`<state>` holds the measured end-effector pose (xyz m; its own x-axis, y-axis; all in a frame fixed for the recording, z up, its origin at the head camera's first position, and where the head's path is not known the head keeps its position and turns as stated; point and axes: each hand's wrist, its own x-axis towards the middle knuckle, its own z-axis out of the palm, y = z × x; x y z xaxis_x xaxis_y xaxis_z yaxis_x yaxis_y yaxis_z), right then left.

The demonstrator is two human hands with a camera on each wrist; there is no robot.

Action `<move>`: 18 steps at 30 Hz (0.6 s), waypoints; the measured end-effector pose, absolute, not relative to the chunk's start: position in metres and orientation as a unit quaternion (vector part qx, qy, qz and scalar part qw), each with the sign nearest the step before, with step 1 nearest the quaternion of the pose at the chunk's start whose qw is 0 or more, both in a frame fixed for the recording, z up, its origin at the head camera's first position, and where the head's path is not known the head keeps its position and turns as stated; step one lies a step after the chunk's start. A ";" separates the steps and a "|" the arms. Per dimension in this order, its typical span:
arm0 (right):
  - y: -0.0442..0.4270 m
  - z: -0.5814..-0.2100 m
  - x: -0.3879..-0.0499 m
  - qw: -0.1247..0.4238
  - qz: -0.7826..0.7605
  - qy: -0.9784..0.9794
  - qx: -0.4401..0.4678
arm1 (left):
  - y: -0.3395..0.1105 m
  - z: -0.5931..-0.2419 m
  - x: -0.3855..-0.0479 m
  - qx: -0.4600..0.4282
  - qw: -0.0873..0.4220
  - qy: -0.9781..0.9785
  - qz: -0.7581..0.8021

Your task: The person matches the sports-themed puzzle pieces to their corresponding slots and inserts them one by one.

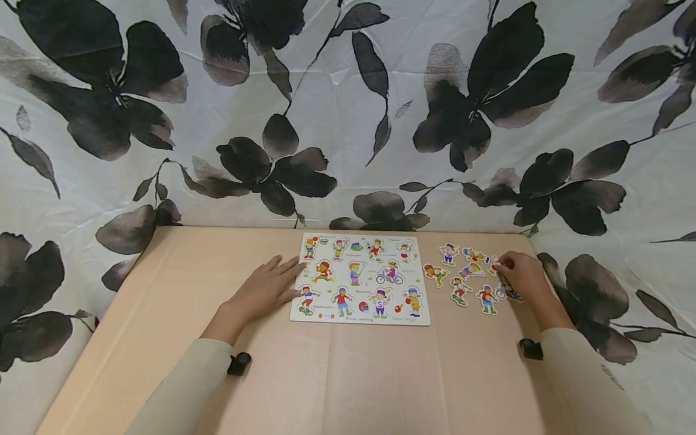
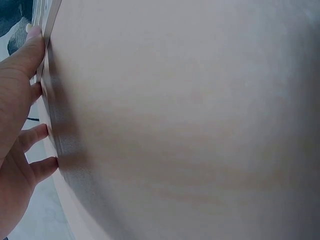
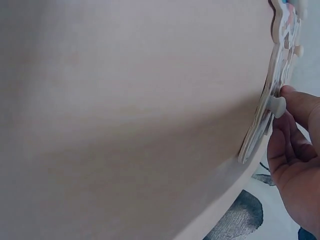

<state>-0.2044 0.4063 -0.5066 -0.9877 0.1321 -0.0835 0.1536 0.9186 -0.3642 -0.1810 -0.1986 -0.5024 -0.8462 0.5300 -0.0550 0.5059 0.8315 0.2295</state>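
A white puzzle board (image 1: pixel 326 314) printed with children playing sports lies on the table. My left hand (image 1: pixel 269 284) rests at its left side, fingers spread, fingertips touching the edge; the left wrist view shows the same hand (image 2: pixel 20 100) against the board's rim. To the right of the board lie several loose child-shaped puzzle pieces (image 1: pixel 459 292). Over the right side of this group, my right hand (image 1: pixel 524 275) pinches a puzzle piece with curled fingers, which partly hide it. In the right wrist view, a pale knob (image 3: pixel 276 106) stands on a piece beside the right hand (image 3: pixel 295 145).
The table (image 1: pixel 380 374) is covered in plain tan material. Behind it and at both sides hangs a white cloth (image 1: pixel 348 133) with dark flowers. Another puzzle piece (image 1: pixel 487 299) with a child in blue lies below the right fingertips.
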 end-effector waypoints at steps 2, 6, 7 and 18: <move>0.406 -0.507 -0.205 0.025 -0.187 0.979 0.074 | -0.198 -0.503 -0.182 0.272 0.058 0.955 0.103; 0.406 -0.507 -0.203 0.022 -0.189 0.979 0.078 | -0.198 -0.503 -0.182 0.271 0.060 0.955 0.102; 0.405 -0.506 -0.203 0.022 -0.189 0.979 0.080 | -0.198 -0.503 -0.183 0.272 0.060 0.955 0.102; 0.400 -0.492 -0.199 0.009 -0.203 0.976 0.081 | -0.198 -0.502 -0.182 0.273 0.057 0.955 0.101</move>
<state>-0.1991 0.4002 -0.4917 -0.9868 0.1539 -0.0509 0.1614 0.9042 -0.3954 -0.1819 -0.1978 -0.5015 -0.8449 0.5323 -0.0529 0.5094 0.8308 0.2244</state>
